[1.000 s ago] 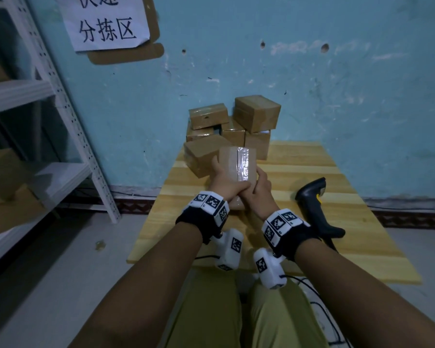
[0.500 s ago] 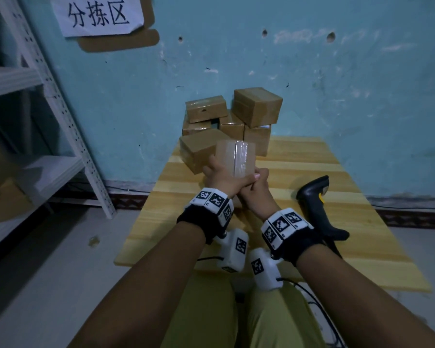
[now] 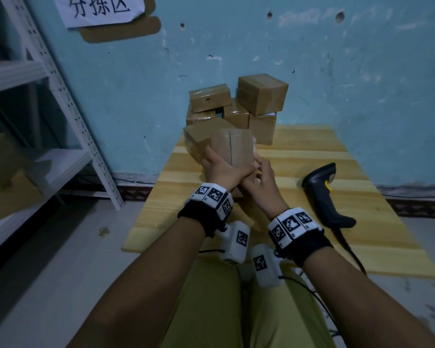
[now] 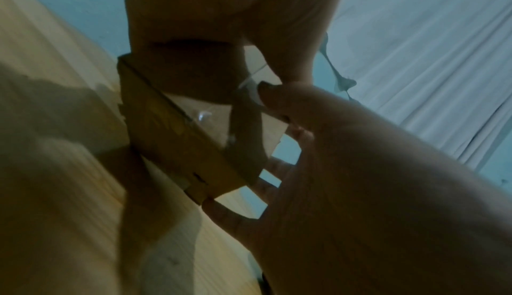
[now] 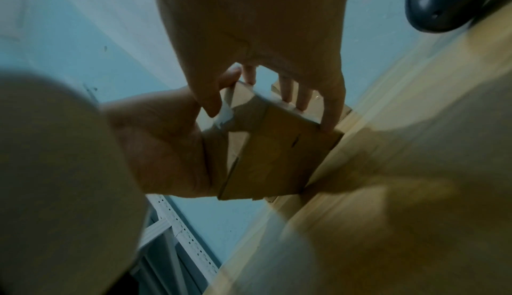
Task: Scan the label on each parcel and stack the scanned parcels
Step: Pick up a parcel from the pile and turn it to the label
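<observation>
Since a moment ago I have turned the box (image 3: 232,149) in my hands: the shiny taped face is gone from view and a plain seamed face now looks at me. My left hand (image 3: 221,169) curls round the box's left side and near face. My right hand (image 3: 261,179) cups the right side, fingers (image 5: 331,111) bent over its far edge, thumb on the near face. I hold it raised just above the bench (image 3: 312,151), probably hunting for the label. Just beyond my fingertips stands the pile of boxes (image 3: 239,106), close enough to knock. Well right of my right fingers lies the scanner (image 3: 322,189), untouched, its cable trailing towards me.
</observation>
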{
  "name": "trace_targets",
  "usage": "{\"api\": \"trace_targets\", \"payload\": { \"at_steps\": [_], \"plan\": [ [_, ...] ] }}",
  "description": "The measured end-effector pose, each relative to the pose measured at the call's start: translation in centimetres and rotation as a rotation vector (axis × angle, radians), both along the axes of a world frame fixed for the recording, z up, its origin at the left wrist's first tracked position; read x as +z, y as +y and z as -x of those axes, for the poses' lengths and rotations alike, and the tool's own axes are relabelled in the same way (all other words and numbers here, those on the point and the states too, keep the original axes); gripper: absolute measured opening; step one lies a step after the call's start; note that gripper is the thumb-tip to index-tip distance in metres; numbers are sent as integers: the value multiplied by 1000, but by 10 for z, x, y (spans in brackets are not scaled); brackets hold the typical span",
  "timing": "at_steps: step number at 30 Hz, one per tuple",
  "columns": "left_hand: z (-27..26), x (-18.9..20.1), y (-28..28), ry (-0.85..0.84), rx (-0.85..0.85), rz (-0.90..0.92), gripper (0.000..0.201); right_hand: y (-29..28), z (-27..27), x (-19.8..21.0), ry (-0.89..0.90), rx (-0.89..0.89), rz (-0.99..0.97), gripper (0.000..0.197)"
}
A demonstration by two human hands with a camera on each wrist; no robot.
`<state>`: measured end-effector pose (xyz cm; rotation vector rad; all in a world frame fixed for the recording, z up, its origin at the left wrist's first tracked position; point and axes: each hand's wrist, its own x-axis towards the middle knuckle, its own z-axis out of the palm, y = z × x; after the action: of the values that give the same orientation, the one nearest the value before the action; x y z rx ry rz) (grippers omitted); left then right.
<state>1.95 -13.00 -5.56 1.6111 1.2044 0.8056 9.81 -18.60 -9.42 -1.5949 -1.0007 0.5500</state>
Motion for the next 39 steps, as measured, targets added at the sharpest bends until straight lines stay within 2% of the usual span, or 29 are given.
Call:
{"api": "trace_targets", "payload": {
  "at_steps": [3, 5, 10, 17, 19, 22, 25, 27, 31, 33, 35, 37, 39],
  "plan": [
    [6, -3, 2, -110, 6, 39, 114, -6, -6, 1, 36, 1, -18, 60],
    [11, -4, 4, -188, 2, 79, 111, -9, -14, 2, 90, -36, -29, 57],
    [19, -4, 7, -245, -48, 121, 101, -17, -23, 3, 260, -54, 21, 58],
    [26, -8, 7, -334, -123, 165, 83, -18, -20, 1, 411, 6, 36, 30],
    [29, -11, 8, -407, -114, 216, 82, -18, -23, 1, 470, 22, 49, 37],
    [29, -15, 10, -555, -67, 298, 76, -16, -23, -1, 654, 88, 54, 49],
    [25, -18, 8, -683, -82, 349, 67, -11, -16, -3, 719, 185, 22, 44],
    [23, -22, 9, -747, -101, 391, 58, -8, -12, -4, 730, 176, -15, 40],
    [27, -32, 11, -695, -149, 460, 49, -7, -10, -4, 750, 97, -76, 43],
    [31, -37, 13, -646, -140, 466, 55, -10, -13, -5, 693, 56, -53, 46],
    [36, -38, 17, -593, -101, 436, 71, -13, -18, -5, 596, 16, -28, 51],
    [40, -36, 22, -553, -57, 394, 90, -14, -25, -2, 493, -4, -11, 64],
    [46, -31, 30, -523, 5, 330, 94, -15, -32, 1, 438, -31, 0, 78]
  ]
}}
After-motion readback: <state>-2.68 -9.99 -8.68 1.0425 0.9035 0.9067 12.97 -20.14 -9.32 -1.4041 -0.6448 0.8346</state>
